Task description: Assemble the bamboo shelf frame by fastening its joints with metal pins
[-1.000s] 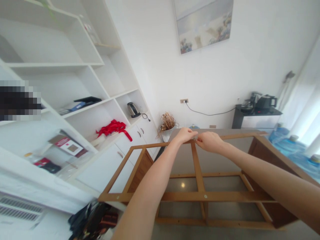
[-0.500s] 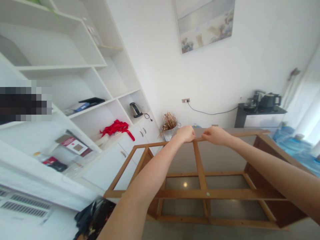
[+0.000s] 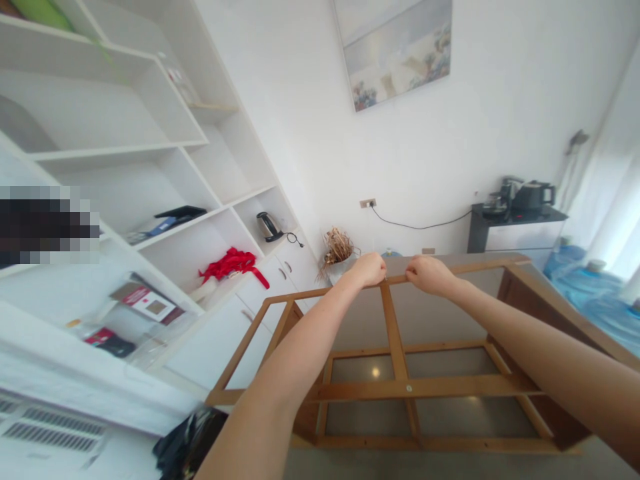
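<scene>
A brown wooden furniture frame (image 3: 395,325) stands before me, its top open between long rails and a centre crosspiece. Both of my arms reach across it to the far rail. My left hand (image 3: 371,269) is closed in a pinch just above the joint of crosspiece and far rail. Something tiny seems to show under its fingertips, too small to name. My right hand (image 3: 430,275) is closed over the same rail, a short way to the right, with its fingertips curled down against the wood. A round fitting (image 3: 409,388) sits in the near rail.
White shelving (image 3: 215,213) on the left holds a kettle (image 3: 269,227) and red ribbon (image 3: 230,265). Dried plants (image 3: 337,247) stand beyond the frame. At right are a dark-topped cabinet (image 3: 525,237) and blue water jugs (image 3: 595,280). A black bag (image 3: 187,437) lies lower left.
The view has shifted slightly, so the picture on the wall sits further left. Both hands stay at the far rail, with the gap between them a little wider.
</scene>
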A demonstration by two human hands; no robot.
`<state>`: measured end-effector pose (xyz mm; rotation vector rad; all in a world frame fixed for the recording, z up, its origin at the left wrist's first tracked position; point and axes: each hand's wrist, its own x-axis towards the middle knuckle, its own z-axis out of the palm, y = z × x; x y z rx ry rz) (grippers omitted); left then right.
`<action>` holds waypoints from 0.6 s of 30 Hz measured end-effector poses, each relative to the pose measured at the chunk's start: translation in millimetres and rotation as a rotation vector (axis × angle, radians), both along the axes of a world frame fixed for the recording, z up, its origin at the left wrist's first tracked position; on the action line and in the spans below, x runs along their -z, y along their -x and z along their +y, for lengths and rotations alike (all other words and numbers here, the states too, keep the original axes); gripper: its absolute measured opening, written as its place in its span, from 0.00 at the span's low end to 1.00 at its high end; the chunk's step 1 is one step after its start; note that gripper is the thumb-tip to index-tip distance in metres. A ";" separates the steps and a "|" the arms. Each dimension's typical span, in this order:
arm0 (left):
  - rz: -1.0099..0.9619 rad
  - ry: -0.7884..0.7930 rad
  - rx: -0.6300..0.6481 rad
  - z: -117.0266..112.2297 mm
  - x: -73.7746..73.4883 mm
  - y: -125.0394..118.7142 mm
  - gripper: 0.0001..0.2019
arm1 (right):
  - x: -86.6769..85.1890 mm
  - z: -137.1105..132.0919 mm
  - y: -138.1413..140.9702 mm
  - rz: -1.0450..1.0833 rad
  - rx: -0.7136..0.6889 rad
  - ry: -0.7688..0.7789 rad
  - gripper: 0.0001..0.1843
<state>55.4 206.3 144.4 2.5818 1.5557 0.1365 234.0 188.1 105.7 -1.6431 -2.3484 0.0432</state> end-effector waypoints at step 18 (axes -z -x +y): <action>-0.186 0.029 0.024 -2.7 10.5 -1.6 0.13 | 1.7 -11.8 1.5 0.109 -0.180 -0.068 0.16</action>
